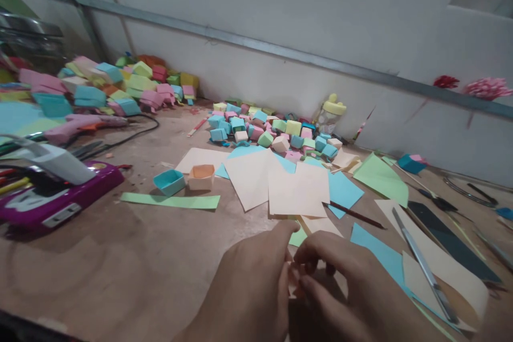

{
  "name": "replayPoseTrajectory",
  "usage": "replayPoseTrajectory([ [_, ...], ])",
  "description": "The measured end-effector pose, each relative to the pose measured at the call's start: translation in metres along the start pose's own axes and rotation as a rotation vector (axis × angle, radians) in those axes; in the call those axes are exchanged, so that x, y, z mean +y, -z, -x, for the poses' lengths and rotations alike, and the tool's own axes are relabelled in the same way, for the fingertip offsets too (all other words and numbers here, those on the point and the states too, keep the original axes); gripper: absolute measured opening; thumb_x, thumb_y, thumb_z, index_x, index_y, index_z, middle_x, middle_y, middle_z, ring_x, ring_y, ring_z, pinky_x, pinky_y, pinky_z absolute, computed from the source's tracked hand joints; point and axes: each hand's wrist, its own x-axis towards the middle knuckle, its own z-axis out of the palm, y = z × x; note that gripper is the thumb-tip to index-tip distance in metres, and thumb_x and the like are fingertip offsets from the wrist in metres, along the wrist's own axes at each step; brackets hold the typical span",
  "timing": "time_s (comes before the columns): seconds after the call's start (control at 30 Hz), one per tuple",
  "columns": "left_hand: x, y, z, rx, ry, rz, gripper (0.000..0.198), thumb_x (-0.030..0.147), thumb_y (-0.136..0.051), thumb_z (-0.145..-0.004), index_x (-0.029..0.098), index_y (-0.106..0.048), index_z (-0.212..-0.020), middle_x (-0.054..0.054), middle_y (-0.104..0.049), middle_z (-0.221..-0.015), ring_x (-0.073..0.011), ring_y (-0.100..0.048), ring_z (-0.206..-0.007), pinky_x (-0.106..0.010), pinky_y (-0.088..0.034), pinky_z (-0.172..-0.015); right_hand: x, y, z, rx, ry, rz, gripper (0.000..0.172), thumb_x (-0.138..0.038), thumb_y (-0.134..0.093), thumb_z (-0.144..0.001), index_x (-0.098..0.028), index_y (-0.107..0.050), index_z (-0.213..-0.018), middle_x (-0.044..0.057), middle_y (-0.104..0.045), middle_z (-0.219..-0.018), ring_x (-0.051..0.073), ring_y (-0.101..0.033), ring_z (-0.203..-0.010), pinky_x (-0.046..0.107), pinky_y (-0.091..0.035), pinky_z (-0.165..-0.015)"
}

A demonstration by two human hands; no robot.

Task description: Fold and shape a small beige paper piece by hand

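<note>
Close to the table's front edge, my left hand (252, 272) and my right hand (352, 272) meet with bent fingers. Between the fingertips is a small pale pink paper piece (295, 286), mostly hidden, so its shape is unclear. Just beyond them lie cream paper sheets (298, 187) over blue sheets (347, 192). A dark brown pencil-like stick (356, 214) rests at their right edge. Left of the sheets sit a small open blue paper box (169, 183) and a peach one (201, 176), with a green paper strip (170, 201) in front.
Small folded paper boxes (256, 125) are heaped at the wall; larger ones (132, 85) pile up farther left. A purple power strip (68, 197) and a pink glue gun (76, 125) are at left. A metal craft knife (425, 264) lies right. A yellow-lidded jar (331, 112) stands behind.
</note>
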Motion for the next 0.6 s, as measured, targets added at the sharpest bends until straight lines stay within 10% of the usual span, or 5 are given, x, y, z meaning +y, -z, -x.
replayPoseTrajectory([
  [0.6, -0.007, -0.007, -0.001, -0.112, -0.024, -0.117, 0.02, 0.02, -0.043, -0.086, 0.023, -0.061, -0.076, -0.004, -0.062, -0.084, -0.0199, -0.059, -0.079, -0.03, -0.042, -0.066, 0.009, -0.016, -0.002, -0.059, -0.123, -0.222, 0.023, -0.012, -0.049, -0.078, -0.023, -0.049, -0.098, -0.001, -0.062, -0.086, 0.013, -0.06, -0.075, 0.028, -0.048, -0.065],
])
